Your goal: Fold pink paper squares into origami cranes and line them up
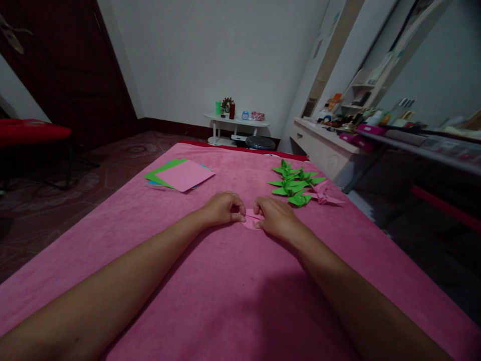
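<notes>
Paper, pink, folded point(251, 223): one piece, lying on the pink cloth point(225, 281) straight ahead of me, between my two hands; a dark slit or crease runs across it.

Left hand point(222, 208): mine, fingers curled, thumb and forefinger grasping the paper's left end.

Right hand point(278, 216): mine, fingers bent, pinching the right end and covering part of it from view.

Sheets point(186, 175): one loose pile, beyond my left hand and to its left, well apart from it; pink on top, green and blue showing at the edges.

Green cranes point(288, 186): several, folded, crowded and overlapping, so the count is uncertain; the nearest lies just beyond my right hand, on that side's way forward.

Pink crane point(323, 193): one, touching the green group on its right.

Stand point(210, 117): white, by the far wall, well past the cloth; carries a green cup point(218, 107), a plant point(226, 104), a red bottle point(232, 111), a small blue item point(245, 115) and a patterned pack point(257, 116).

Dresser point(326, 148): white, at right, loaded with bottles and pink boxes point(372, 129), many too small to tell.

Chair point(32, 131): red, at left, before the dark door point(60, 65).
</notes>
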Available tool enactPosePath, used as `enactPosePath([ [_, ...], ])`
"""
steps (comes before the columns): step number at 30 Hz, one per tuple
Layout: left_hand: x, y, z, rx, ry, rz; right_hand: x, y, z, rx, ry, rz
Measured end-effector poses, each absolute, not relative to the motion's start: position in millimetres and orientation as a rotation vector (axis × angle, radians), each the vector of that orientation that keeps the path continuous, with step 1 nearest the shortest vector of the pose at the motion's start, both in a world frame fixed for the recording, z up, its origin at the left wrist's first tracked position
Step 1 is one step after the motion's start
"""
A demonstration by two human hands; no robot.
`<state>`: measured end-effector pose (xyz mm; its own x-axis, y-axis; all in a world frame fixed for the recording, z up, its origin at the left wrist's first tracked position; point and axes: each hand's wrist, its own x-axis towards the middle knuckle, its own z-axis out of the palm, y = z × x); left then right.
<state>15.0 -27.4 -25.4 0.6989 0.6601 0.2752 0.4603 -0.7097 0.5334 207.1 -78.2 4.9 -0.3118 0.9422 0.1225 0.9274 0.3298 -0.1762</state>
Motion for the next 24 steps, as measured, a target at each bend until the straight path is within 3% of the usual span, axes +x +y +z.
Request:
enactPosePath([
  [13,16,-22,-28,2.234,0.839,0.529,216,-65,-5,-1.579,-2.169,0.951],
  [17,17,-22,-30,2.28,0.891,0.565,213,-67,-6,-1.611,-2.166,0.87],
  [24,18,-21,-35,2.203,0.865,0.624,198,-75,-6,-1.893,-2.167,0.385],
])
